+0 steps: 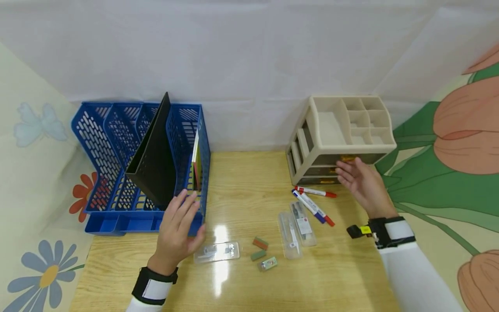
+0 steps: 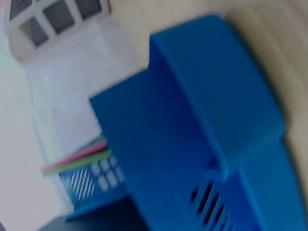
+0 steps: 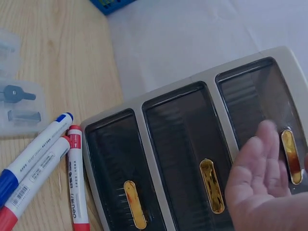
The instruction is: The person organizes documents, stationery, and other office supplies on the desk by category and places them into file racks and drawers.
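Observation:
My left hand (image 1: 175, 234) hovers at the front of a blue file rack (image 1: 204, 151), fingers extended and holding nothing. Just beyond its fingertips a black folder (image 1: 157, 164) leans in one of the rack's slots. Out of the left wrist view, that hand is hidden, but the rack's blue front tray (image 2: 216, 86) fills much of it. At a beige drawer organizer (image 1: 321, 149), my right hand (image 1: 364, 186) is raised, fingers loosely extended beside the gold handle (image 3: 291, 156) of the top drawer. Whether it touches the handle I cannot tell.
Several markers (image 1: 315, 192) lie before the organizer. Clear plastic cases (image 1: 290, 238) lie left of them, and another clear case (image 1: 216, 252) is near my left hand. Between them sit small erasers (image 1: 258, 255). Thin books (image 1: 196, 164) stand in the rack's right slot. A white-covered wall rises behind.

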`<state>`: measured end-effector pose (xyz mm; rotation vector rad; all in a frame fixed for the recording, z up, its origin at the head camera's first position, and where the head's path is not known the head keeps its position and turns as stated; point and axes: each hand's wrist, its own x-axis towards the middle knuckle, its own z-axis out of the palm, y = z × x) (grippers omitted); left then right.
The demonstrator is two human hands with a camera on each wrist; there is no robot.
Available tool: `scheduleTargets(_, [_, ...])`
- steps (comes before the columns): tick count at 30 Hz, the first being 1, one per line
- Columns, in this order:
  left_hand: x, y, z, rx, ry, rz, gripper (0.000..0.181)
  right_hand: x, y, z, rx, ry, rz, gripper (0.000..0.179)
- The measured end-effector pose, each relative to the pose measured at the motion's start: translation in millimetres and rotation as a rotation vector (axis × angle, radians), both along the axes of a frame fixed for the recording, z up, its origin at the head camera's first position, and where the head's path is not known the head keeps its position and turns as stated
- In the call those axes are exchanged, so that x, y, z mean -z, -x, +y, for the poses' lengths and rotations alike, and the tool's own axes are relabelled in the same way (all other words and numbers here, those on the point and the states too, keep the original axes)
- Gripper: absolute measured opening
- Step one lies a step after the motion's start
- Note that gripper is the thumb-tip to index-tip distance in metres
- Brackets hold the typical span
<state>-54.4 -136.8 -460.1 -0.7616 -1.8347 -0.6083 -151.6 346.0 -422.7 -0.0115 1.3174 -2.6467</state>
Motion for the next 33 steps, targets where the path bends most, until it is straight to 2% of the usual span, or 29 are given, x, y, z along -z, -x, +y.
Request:
scheduleTargets(10, [51.4,6.6,13.8,0.152,0.213,-0.307,0.052,-3.1,7.2,-0.7,0.095,-0.139,-0.112,0.022])
scheduleTargets(13, [64.0,5.4,17.7,0.172,0.251,-0.388,0.058,-3.5,6.3,-0.8,0.108,-0.168,-0.118,0.022])
scheduleTargets(16, [74.2,3.5,21.1,0.159,0.311,-0.482,0.059,-3.7,4.6,-1.2,0.117,-0.198,-0.111,0.022])
scheduleTargets(21, [86.0,1.3,23.7,0.11,0.421,-0.636,0.061,-2.4,-2.0,-1.7,0.142,-0.205,-0.116,0.021])
scheduleTargets(24, [90.4,0.6,24.3,0.092,0.446,-0.695,0.066,-1.2,-8.9,-1.0,0.144,-0.2,-0.111,0.021])
scheduleTargets(27, [93.9,-0.2,25.9,0.084,0.464,-0.731,0.067,-0.6,-17.3,0.3,0.138,-0.192,-0.093,0.022])
scheduleTargets(33, [98.2,-1.9,32.6,0.123,0.474,-0.749,0.067,-0.5,-34.0,1.7,0.127,-0.177,-0.08,0.025])
